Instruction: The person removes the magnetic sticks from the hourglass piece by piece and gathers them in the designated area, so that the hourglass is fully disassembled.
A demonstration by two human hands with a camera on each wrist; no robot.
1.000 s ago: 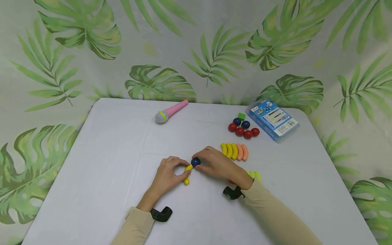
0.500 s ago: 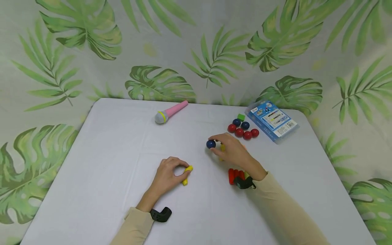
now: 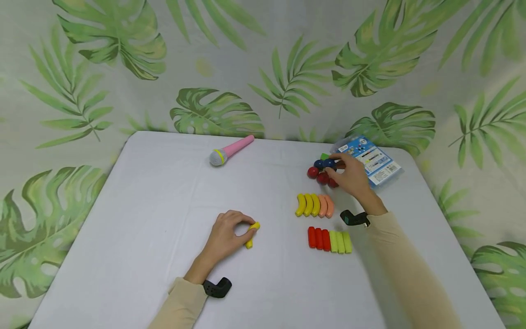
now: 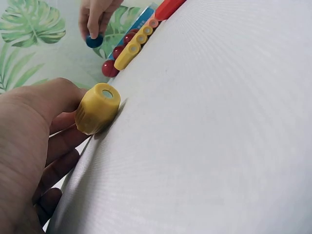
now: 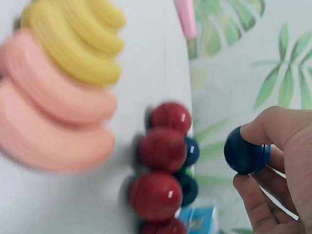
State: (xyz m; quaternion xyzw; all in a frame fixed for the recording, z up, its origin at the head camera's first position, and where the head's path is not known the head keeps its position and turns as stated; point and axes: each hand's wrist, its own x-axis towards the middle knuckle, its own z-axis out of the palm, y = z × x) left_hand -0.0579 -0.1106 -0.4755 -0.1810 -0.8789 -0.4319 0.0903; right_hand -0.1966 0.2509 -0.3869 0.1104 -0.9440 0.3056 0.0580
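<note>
Between thumb and forefinger my left hand (image 3: 225, 234) pinches a curved yellow rod (image 4: 99, 109), which lies at the middle of the table in the head view. A pale metallic disc shows in the rod's end in the left wrist view. My right hand (image 3: 351, 176) pinches a dark blue ball (image 5: 241, 152) by its sides, raised above the table at the back right. Close by it are several red balls (image 5: 157, 195) and two more blue balls (image 5: 188, 187). In the head view, my fingers and the held ball partly cover this group.
Yellow curved rods (image 3: 308, 204) and pink curved rods (image 3: 326, 206) lie in a row; nearer are red rods (image 3: 318, 239) and lime-green rods (image 3: 340, 242). A green block (image 3: 324, 156) and a blue-labelled box (image 3: 376, 160) stand at the back right. A pink toy microphone (image 3: 232, 150) lies farther left.
My right hand has carried the blue ball away from the yellow rod's end, back and right to the group of balls. The left hand has stayed in place with the rod.
</note>
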